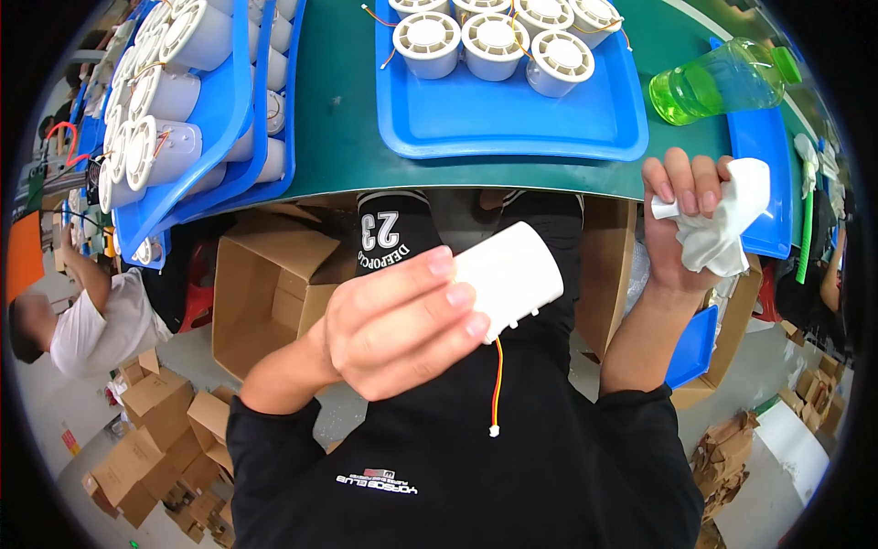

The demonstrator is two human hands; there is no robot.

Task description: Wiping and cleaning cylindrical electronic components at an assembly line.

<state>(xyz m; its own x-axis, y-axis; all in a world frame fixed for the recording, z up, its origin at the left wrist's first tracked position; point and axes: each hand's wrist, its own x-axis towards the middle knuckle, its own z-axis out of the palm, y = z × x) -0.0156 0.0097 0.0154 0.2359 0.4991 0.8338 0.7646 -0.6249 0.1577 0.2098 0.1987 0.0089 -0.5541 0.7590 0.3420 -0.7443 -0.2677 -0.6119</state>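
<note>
My left hand [402, 320] is closed round a white cylindrical fan unit [517, 279], held tilted above my lap. Its smooth side faces up, with small pegs along the lower edge. From it hangs a thin red and yellow cable [498, 384] ending in a small white plug. Raised at the right, my right hand [686, 197] grips a crumpled white cloth [736, 220], well apart from the unit. Similar white units with slotted round tops [495, 35] stand at the far end of a blue tray [512, 137] on the green table.
Stacked blue trays [247, 146] full of white units rise at the left. A green-tinted bottle [718, 84] lies tipped at the right, near another blue tray [764, 183]. Open cardboard boxes [265, 284] stand below the table edge. Another person [110, 320] sits at far left.
</note>
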